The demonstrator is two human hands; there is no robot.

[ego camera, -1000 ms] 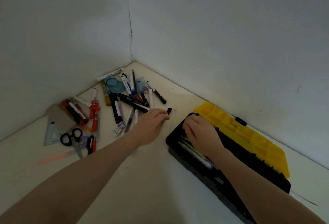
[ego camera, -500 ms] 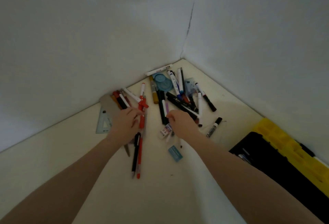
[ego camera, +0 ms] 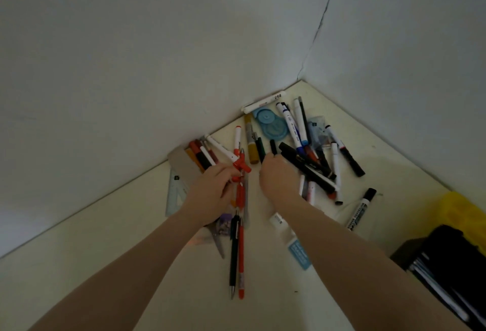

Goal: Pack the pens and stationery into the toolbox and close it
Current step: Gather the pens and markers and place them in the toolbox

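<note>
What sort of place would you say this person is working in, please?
Probably an indoor room corner, with the work done on a pale flat surface where two plain white walls meet. Scattered pens and markers and an open black and yellow toolbox suggest a home or office tidy-up.

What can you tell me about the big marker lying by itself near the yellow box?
The whiteboard marker is a fat pen with a white barrel, dark printed lettering along it and a black cap on its far end. It looks like plastic. It lies flat on the pale table, slanted, cap pointing towards the wall. It sits apart from the pen pile, between that pile and the toolbox. No hand touches it; only the table does.
</note>
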